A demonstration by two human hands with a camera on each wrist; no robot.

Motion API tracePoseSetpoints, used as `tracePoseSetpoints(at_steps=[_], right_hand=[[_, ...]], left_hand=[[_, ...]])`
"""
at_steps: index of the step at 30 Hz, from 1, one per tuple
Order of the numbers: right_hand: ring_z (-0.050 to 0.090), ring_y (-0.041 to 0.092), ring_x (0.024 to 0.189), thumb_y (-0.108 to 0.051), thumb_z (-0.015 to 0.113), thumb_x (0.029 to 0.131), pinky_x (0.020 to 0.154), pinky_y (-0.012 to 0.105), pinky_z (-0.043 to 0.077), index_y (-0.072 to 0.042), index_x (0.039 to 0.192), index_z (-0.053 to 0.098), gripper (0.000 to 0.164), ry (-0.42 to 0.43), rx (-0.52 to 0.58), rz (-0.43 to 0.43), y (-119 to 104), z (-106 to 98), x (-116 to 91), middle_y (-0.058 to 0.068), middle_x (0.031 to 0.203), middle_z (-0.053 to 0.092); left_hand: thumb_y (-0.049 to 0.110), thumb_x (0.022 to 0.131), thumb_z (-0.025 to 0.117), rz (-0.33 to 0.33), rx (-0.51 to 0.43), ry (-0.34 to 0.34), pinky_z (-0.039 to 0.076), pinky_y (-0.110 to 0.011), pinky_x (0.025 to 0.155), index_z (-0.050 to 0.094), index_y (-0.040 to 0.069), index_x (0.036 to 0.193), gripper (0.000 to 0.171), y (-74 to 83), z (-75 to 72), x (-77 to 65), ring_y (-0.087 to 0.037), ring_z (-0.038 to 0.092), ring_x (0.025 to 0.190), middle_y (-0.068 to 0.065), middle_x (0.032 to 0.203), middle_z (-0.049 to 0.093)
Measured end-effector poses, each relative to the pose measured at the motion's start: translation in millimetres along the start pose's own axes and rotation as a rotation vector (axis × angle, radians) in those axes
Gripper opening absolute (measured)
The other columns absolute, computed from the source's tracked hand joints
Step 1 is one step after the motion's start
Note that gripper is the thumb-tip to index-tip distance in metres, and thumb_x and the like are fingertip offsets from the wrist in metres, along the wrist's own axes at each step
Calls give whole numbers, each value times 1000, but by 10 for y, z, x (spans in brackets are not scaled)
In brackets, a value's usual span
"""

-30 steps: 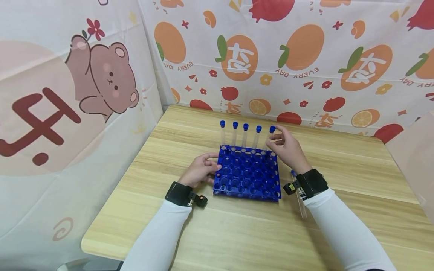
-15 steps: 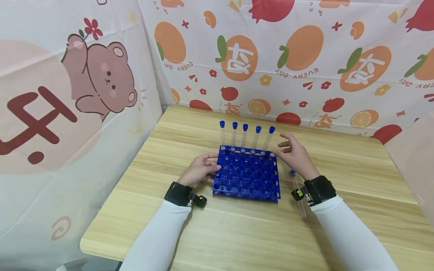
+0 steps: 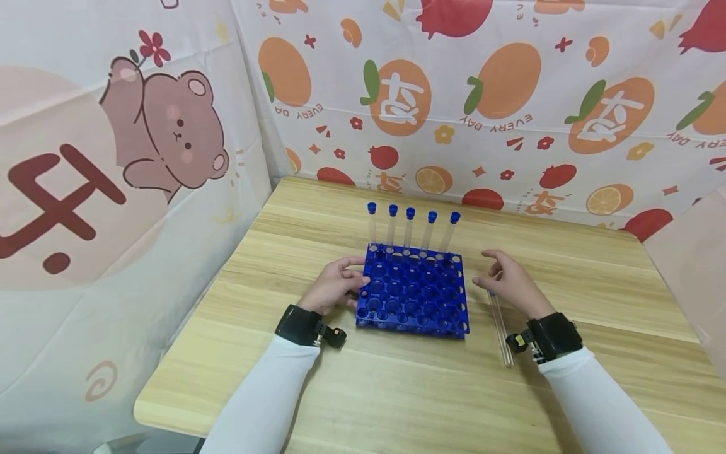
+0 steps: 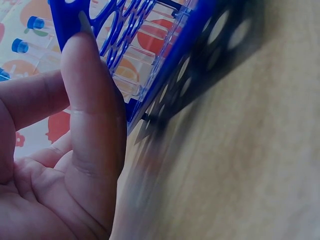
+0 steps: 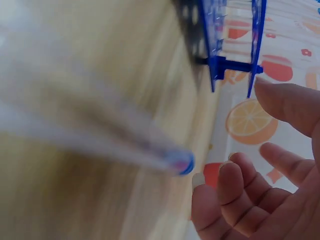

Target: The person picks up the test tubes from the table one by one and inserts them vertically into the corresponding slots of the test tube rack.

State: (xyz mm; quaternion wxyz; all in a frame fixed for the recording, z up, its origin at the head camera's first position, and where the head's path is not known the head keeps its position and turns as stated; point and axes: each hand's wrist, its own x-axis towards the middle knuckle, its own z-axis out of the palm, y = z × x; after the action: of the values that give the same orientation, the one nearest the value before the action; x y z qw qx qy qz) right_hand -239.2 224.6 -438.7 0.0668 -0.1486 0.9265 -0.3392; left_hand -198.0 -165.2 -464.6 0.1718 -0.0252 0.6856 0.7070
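A blue test tube rack (image 3: 413,291) stands on the table. Several clear test tubes with blue caps (image 3: 410,213) rise from its far row, the rightmost one leaning. My left hand (image 3: 333,287) grips the rack's left side; in the left wrist view the thumb (image 4: 92,100) presses its upper plate. To the right of the rack lies a loose test tube (image 3: 501,333), its blue cap (image 5: 184,163) toward the far side. Holding nothing, my right hand (image 3: 513,287) hovers near that cap, thumb and fingers apart. In the head view it partly hides the cap.
The wooden table (image 3: 363,391) reaches back to a fruit-printed cloth (image 3: 442,126). Another cloth with a bear print (image 3: 181,132) hangs along the left side.
My right hand has let go of the rightmost tube in the rack and moved right and nearer, to the loose test tube. The left hand stays on the rack.
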Motion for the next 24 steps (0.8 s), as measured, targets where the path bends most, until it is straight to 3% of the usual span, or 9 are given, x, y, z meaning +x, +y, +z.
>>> tracePoseSetpoints(at_steps=[5,12,24], right_hand=[[53,22,76,-35,73,89,59,30,47,-3,147,38,76,-41,-38,29,145,6,-120,12,92,57],[52,21,75,-38,74,87,60,29,45,-5,148,37,78,-130,-63,81,251,31,-291,9,90,57],[52,17,66,-13,71,85,52,27,44,-6,145,39,68,-149,-75,66,281,33,-402,5,78,57]], left_hand=[[5,94,64,4,-2,-5,62,-32,55,46,12,142,53,-4,4,4,-18,65,77,-3,90,64],[6,93,65,-5,-1,-1,61,-31,55,46,12,143,53,-10,4,16,-18,66,77,-3,91,64],[6,93,65,-16,-4,8,62,-31,55,47,14,141,52,1,4,18,-17,65,76,-4,92,65]])
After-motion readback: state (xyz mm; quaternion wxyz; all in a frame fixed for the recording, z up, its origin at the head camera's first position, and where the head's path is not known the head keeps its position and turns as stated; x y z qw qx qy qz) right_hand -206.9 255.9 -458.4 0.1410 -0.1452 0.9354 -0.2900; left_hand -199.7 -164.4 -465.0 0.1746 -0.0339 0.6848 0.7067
